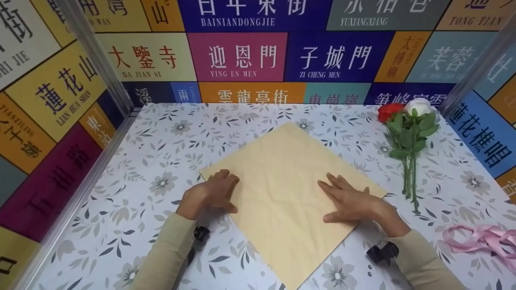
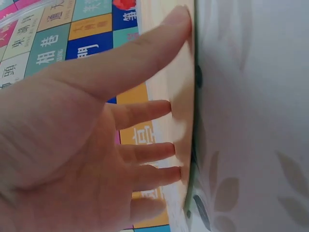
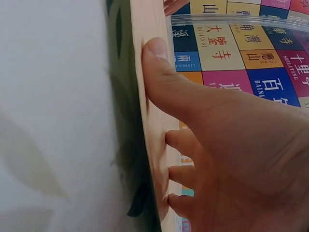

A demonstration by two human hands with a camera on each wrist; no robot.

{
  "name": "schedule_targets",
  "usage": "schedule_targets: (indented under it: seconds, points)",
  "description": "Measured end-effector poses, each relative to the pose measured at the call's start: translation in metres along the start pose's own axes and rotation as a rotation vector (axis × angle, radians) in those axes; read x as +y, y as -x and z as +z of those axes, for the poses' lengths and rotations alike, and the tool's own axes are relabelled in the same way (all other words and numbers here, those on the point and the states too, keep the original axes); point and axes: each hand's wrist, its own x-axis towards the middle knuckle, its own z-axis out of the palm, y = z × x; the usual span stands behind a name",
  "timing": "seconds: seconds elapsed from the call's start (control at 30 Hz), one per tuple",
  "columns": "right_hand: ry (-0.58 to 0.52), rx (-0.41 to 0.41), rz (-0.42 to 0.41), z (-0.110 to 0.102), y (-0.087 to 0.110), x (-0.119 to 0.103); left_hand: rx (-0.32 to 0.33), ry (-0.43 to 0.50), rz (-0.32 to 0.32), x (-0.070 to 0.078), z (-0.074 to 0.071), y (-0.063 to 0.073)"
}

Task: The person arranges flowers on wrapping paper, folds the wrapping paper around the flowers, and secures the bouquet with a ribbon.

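A square sheet of pale tan paper point(image 1: 282, 193), lightly creased, lies in a diamond position on the patterned tabletop. My left hand point(image 1: 215, 191) rests its fingertips on the sheet near the left corner, thumb apart from the fingers. On the opposite side my right hand point(image 1: 350, 199) touches the paper near the right corner, fingers spread. In the left wrist view the thumb point(image 2: 176, 24) and fingertips press on the sheet close to its edge. The right wrist view shows the thumb point(image 3: 157, 50) and fingertips on the paper in the same way.
A red rose point(image 1: 390, 112) and a white rose point(image 1: 419, 106) with green stems lie at the back right. Pink ribbon point(image 1: 483, 239) is heaped at the right front. Colourful panels with Chinese lettering point(image 1: 242, 56) stand around the table point(image 1: 161, 153) at the back and sides.
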Motion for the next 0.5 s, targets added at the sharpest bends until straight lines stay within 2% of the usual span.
schedule_targets:
  seconds: [0.1, 0.2, 0.33, 0.43, 0.5]
  points:
    - [-0.006, 0.000, 0.004, 0.000, -0.001, -0.002, 0.000, 0.011, -0.013, -0.002, 0.001, 0.001]
    - [-0.017, -0.008, 0.009, -0.001, -0.001, -0.004, 0.000, -0.018, 0.003, -0.002, 0.001, 0.002]
    - [-0.085, 0.009, -0.009, -0.005, 0.000, -0.001, -0.016, -0.029, -0.016, 0.000, 0.001, 0.001]
    - [-0.152, 0.094, -0.005, -0.015, 0.002, 0.007, -0.025, -0.027, -0.041, 0.002, 0.001, 0.001]
    - [-0.185, 0.195, 0.037, -0.024, 0.003, 0.018, -0.025, -0.033, -0.050, 0.002, 0.001, 0.000]
